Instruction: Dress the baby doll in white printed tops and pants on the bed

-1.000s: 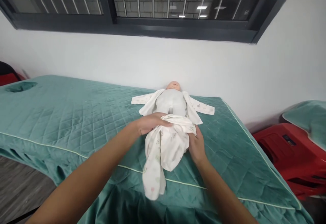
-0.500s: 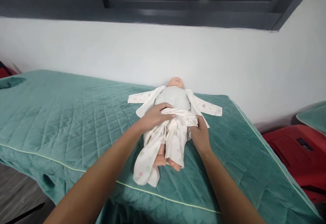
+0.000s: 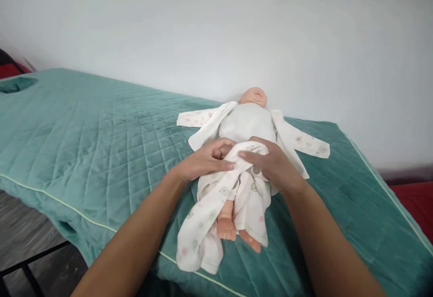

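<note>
A baby doll (image 3: 248, 121) lies on its back on the green quilted bed cover (image 3: 135, 139), head toward the wall and feet toward me. White printed baby pants (image 3: 206, 216) are bunched at its waist; one leg trails to the left of the doll's bare feet (image 3: 226, 228). My left hand (image 3: 211, 159) pinches the waistband from the left. From the right, my right hand (image 3: 270, 162) grips the same waistband, thumb on top and fingers behind the cloth. Beneath the doll a white long-sleeved baby shirt (image 3: 307, 146) lies spread open, sleeves out to both sides.
A white wall (image 3: 135, 35) runs behind the bed. Something red (image 3: 414, 207) stands off the bed's right side, and another red item (image 3: 10, 69) shows at far left. Black metal bars (image 3: 30, 265) are on the floor side at lower left.
The view has tilted down and come closer. My right hand has moved from the side of the waistband to its middle top, nearer my left hand, and the waistband cloth is folded over.
</note>
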